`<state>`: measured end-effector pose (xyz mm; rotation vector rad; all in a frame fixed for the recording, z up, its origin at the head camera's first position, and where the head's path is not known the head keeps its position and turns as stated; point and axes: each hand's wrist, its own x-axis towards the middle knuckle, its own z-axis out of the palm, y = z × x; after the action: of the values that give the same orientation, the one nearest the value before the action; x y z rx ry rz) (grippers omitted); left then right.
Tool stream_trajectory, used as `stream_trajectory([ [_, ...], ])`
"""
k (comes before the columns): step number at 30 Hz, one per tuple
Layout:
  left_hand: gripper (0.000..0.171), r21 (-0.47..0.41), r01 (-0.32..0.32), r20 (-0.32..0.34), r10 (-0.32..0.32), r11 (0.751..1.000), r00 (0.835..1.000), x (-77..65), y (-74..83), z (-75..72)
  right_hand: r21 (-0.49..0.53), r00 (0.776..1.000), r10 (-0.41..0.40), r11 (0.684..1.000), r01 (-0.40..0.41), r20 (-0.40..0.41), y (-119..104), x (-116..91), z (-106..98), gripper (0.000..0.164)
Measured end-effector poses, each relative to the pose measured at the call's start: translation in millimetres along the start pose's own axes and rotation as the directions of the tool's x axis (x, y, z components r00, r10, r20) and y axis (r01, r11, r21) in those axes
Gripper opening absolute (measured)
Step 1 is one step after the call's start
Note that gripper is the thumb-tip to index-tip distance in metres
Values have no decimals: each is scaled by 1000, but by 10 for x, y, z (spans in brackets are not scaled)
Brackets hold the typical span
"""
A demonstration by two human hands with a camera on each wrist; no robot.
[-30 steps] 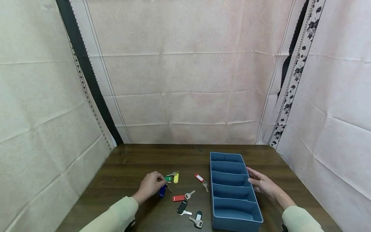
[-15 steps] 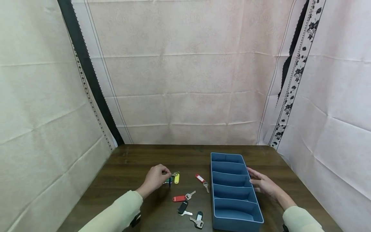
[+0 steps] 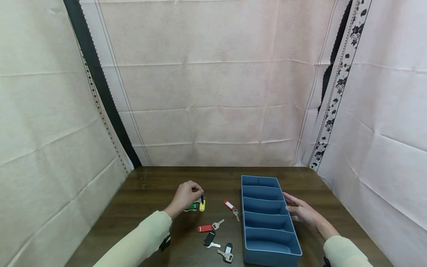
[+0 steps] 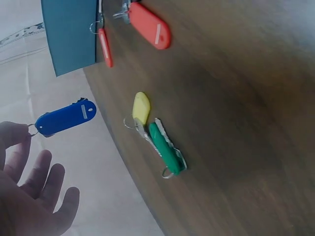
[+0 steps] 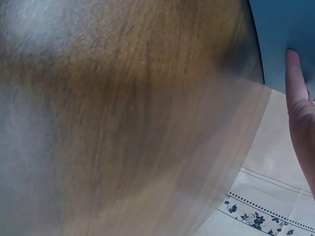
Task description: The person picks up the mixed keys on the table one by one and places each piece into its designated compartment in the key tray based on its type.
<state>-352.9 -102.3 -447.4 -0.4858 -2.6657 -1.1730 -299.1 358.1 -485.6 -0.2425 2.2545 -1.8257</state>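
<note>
My left hand (image 3: 185, 195) pinches the metal ring of a blue key tag (image 4: 66, 118) between thumb and fingertip, and the tag hangs clear of the table. Whether a key hangs behind it is hard to tell. Below it lie a yellow key tag (image 4: 141, 107) with a key and a green key tag (image 4: 166, 149) with a key, touching each other. My right hand (image 3: 301, 211) rests its fingers against the right outer wall of a blue divided box (image 3: 270, 258). One straight finger (image 5: 295, 73) shows on that wall in the right wrist view.
Between the hands lie a red key tag (image 3: 228, 204), another red tag (image 3: 204, 228), a black tag (image 3: 209, 238) and a second black one (image 3: 228, 247), each with a key. Several compartments divide the box. Cloth (image 3: 213, 111) hangs behind the wooden table (image 3: 160, 178).
My left hand has lifted the blue key tag off the table and carried it up and to the right, over the green and yellow tags. The right hand stays at the box.
</note>
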Motion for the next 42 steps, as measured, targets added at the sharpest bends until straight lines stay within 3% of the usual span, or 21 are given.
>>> stream_trajectory([
  [13,7,-93,-16,16,18,996,1000,214,111,119,4,999,23,1000,-23,-37,-14,-16,16,68],
  [24,9,-148,-5,21,8,989,1000,365,322,253,3,998,28,1000,-28,-47,-4,-21,21,70],
  [36,11,-216,5,27,0,976,1000,618,512,453,12,998,54,998,-54,-31,-46,-30,35,65],
  [42,15,-276,-12,22,18,961,1000,776,655,574,13,999,26,1000,-26,-27,-39,-10,36,66],
])
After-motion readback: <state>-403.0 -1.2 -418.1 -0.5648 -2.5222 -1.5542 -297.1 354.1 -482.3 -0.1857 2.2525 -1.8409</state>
